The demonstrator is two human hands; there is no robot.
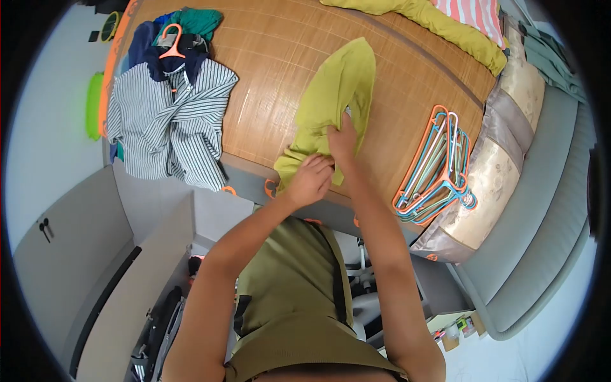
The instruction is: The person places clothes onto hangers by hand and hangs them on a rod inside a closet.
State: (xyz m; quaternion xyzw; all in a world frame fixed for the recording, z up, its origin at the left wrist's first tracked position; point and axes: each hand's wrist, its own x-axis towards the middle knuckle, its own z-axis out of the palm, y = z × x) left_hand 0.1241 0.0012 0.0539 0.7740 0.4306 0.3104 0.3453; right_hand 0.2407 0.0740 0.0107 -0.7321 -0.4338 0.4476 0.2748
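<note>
Fingers of the left hand are closed on the near end of the yellow-green garment; their tips are partly hidden. Fingers of the right hand are grasping the same garment nearer its middle, where the cloth is gathered.

Largest item observed: bed, covered with a brown slatted mat. Grey padded headboard stands at the right. Beige-and-grey pillows line that end. Striped shirt, with dark collar, lies at the left, its lower part over the near edge. Yellow-green garment lies creased on the mat, between shirt and hangers, its narrow end pointing away from the person. Mixed-colour hangers are piled at the right, near the pillows. Green cloth lies just beyond the shirt. Smallest item noted: orange hanger, in the shirt's collar, hook exposed.
</note>
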